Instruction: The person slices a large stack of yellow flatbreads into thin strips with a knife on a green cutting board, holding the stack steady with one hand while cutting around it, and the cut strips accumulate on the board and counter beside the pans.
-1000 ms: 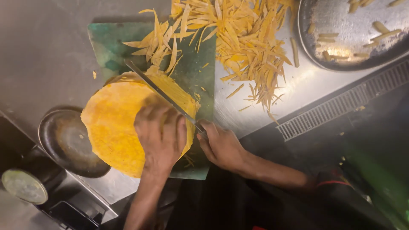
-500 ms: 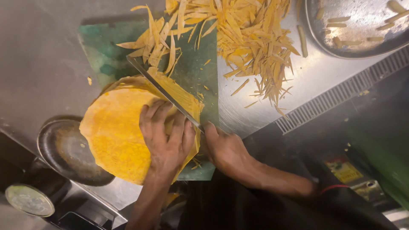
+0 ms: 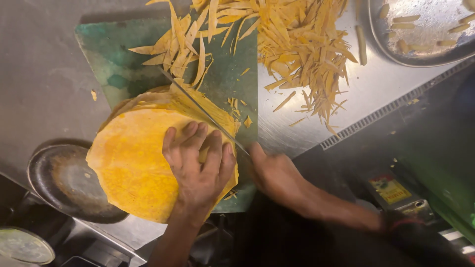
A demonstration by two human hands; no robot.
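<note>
Left hand: the left hand (image 3: 198,170) lies palm down in the lower middle of the frame, fingers (image 3: 190,138) spread wide and pressing flat on the stack of yellow flatbreads (image 3: 133,163).
Right hand: the right hand (image 3: 277,175), just right of the left one, has its fingers wrapped around the handle of the knife (image 3: 203,111); the handle itself is hidden in the fist.
Knife: the blade runs diagonally up and left from the fist, its edge down in the upper right edge of the stack.
Stack: it rests on the lower half of the green cutting board (image 3: 114,64) and overhangs the board's left edge.
Cut strips: a pile of yellow strips (image 3: 297,44) spreads from the top of the board onto the steel table (image 3: 44,84) at upper centre.
Around: a metal tray (image 3: 425,54) with a few pieces sits at the upper right; a dark round pan (image 3: 64,183) lies at the lower left, partly under the stack.
</note>
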